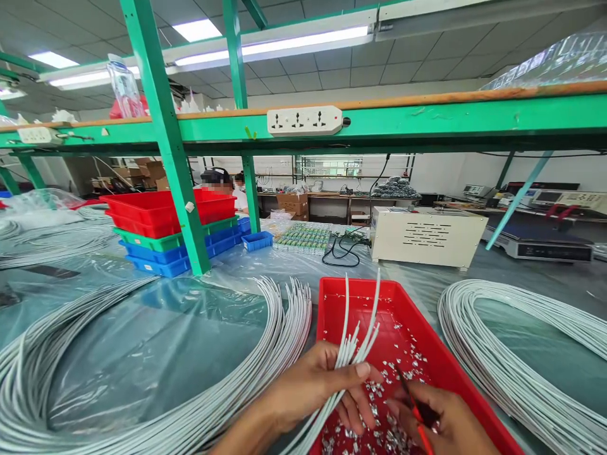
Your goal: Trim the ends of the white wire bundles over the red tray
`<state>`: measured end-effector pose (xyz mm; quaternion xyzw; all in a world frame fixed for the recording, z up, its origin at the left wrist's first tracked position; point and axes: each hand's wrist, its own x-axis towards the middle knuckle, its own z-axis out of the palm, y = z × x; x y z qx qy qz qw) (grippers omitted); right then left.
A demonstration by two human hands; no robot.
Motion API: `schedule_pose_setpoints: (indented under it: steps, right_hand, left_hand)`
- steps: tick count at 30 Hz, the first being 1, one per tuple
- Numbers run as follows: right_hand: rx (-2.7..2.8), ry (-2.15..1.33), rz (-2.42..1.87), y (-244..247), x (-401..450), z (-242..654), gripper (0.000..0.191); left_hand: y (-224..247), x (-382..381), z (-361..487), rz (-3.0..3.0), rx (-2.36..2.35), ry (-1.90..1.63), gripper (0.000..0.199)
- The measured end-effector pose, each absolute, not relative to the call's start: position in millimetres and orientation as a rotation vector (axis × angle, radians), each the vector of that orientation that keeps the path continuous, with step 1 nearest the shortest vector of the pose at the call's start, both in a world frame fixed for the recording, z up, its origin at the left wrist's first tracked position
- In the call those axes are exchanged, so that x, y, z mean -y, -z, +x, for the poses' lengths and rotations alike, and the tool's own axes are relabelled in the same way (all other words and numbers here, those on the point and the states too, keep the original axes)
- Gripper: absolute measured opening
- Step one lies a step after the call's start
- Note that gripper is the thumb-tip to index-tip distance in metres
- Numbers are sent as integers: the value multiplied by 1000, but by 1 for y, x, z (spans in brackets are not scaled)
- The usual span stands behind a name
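Observation:
My left hand (327, 385) is closed round a small bunch of white cables (349, 347) over the red tray. Their ends point up at uneven heights, two of them well above the others. At the lower right, my right hand (434, 414) grips a red-handled tool (418, 414) with a thin dark tip; its exact kind is partly hidden by the fingers. That tip is near the left fingers, apart from the cables. Beneath both hands, small shiny silvery scraps (396, 436) lie scattered in the red tray (326, 316).
A large coil of white cables (227, 401) lies left of the tray, another coil (493, 354) right. Behind stand a beige metal box (427, 240), stacked bins (156, 240) and a small blue bin (257, 241). A green shelf (427, 129) crosses above; a person (222, 183) sits beyond.

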<state>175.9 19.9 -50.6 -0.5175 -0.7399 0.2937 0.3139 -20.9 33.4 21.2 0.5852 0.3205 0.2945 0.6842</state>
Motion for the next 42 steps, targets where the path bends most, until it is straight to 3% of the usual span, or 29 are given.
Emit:
schedule_pose_setpoints:
  steps: [6, 14, 21, 28, 31, 35, 42]
  right_hand:
    - [1153, -1162, -903, 25, -10, 164, 24]
    - [1081, -1276, -832, 22, -4, 161, 16]
    - [1085, -1231, -971, 24, 0, 164, 24]
    - [1261, -1295, -951, 32, -2, 170, 21]
    - [1332, -1139, -1049, 33, -2, 173, 22]
    - [1581, -720, -1265, 34, -3, 180, 31]
    - [1905, -134, -1407, 33, -3, 197, 44]
  left_hand:
    - [-3, -27, 5, 1344, -679, -583, 47]
    - [-4, -18, 8, 1431, -754, -599, 48]
    - [-9, -21, 0, 1388, -1064, -1073, 28]
    - [-8, -9, 18, 1358, -923, -918, 28]
    - [-10, -10, 18, 1323, -903, -989, 26]
    - [-8, -12, 12, 1328, -982, -1018, 37]
    - [-14, -9, 14, 1246, -979, -975, 27]
